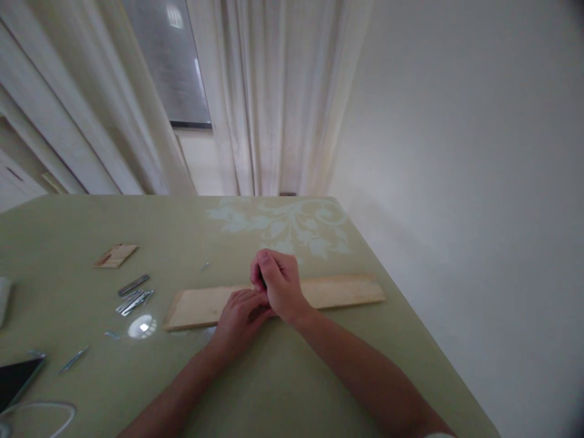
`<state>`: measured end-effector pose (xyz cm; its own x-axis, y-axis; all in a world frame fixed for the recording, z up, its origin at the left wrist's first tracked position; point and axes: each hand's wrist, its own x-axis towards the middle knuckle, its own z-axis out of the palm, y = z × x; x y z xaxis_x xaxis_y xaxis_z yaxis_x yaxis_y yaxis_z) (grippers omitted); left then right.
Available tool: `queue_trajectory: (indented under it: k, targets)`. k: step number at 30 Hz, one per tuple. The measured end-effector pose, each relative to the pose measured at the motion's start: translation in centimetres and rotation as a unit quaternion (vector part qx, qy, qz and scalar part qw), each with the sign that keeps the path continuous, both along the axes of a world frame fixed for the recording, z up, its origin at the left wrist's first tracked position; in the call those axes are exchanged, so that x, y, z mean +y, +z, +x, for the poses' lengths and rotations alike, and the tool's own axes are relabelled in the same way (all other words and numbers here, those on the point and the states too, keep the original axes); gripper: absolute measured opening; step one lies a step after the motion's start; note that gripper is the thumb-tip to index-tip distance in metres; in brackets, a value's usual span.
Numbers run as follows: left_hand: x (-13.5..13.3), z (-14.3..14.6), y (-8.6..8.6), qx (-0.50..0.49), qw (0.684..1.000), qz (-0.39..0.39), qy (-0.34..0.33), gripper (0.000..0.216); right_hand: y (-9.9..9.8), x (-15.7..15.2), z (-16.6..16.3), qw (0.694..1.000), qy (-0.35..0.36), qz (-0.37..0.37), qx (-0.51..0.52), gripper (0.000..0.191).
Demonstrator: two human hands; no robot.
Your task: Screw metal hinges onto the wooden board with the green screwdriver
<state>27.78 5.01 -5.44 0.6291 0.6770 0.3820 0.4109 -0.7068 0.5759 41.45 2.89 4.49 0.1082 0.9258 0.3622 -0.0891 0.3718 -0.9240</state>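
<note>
A long pale wooden board [344, 291] lies across the table. Over its middle, my right hand [280, 283] is closed in a fist around something dark, of which only a sliver shows; it looks like a tool handle. My left hand [241, 316] rests on the board just below and left of the fist. Its thumb and fingertips come together beneath the right hand, and whatever they pinch is hidden. Both hands touch or nearly touch each other there.
On the green table [283, 389], to the left, lie a small wooden piece [116, 256], a dark metal strip [133, 285], several shiny metal pieces [134, 302] and a thin bluish item [73, 360]. A dark-screened device [18, 380] and white cable [68, 407] sit front left. A wall [456, 213] borders the right.
</note>
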Motion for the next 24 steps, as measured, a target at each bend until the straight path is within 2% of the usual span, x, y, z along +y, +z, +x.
queue_trajectory:
  k: [2, 4, 6, 8, 11, 13, 14, 16, 19, 21, 24]
  targets:
    - [0.1, -0.4, -0.5, -0.001, 1.0, -0.008, -0.002, 0.014, -0.3, -0.4, -0.8, 0.998, -0.057, 0.009, 0.007, 0.056]
    - [0.0, -1.0, -0.7, -0.019, 0.999, -0.033, 0.005, 0.035, -0.3, -0.6, -1.1, 0.997, -0.078, 0.01, 0.009, 0.055]
    - [-0.3, -1.5, -0.3, -0.07, 0.995, -0.065, 0.018, 0.061, -0.3, -0.7, -1.2, 0.998, -0.066, 0.005, 0.004, 0.055]
    - [-1.0, -1.5, 0.7, -0.161, 0.983, -0.081, 0.038, 0.069, -0.1, -0.7, -1.1, 0.999, -0.043, -0.002, -0.007, 0.054]
    - [-2.5, -0.6, 3.1, -0.303, 0.946, -0.074, 0.089, 0.057, 0.3, -0.8, -0.8, 0.997, -0.039, 0.032, -0.062, 0.047]
    - [-3.5, 0.5, 5.0, -0.341, 0.931, -0.081, 0.103, 0.05, 0.7, -0.8, -0.5, 0.989, -0.056, 0.062, -0.119, 0.039]
    - [-3.9, 1.2, 5.9, -0.348, 0.928, -0.094, 0.098, 0.046, 0.8, -0.8, -0.3, 0.987, -0.06, 0.065, -0.134, 0.041]
    - [-4.5, 2.6, 7.3, -0.356, 0.921, -0.13, 0.089, 0.039, 1.2, -0.6, -0.1, 0.99, -0.055, 0.051, -0.116, 0.053]
    - [-4.4, 4.5, 8.8, -0.401, 0.896, -0.164, 0.099, 0.036, 1.7, -0.4, 0.0, 0.998, -0.031, 0.022, -0.044, 0.055]
    - [-4.0, 5.6, 9.4, -0.421, 0.887, -0.165, 0.097, 0.037, 1.8, -0.2, 0.1, 1.0, -0.015, 0.002, -0.021, 0.052]
    - [-3.1, 6.6, 10.0, -0.408, 0.896, -0.132, 0.118, 0.039, 0.7, 0.2, 1.3, 0.999, -0.018, -0.002, -0.029, 0.046]
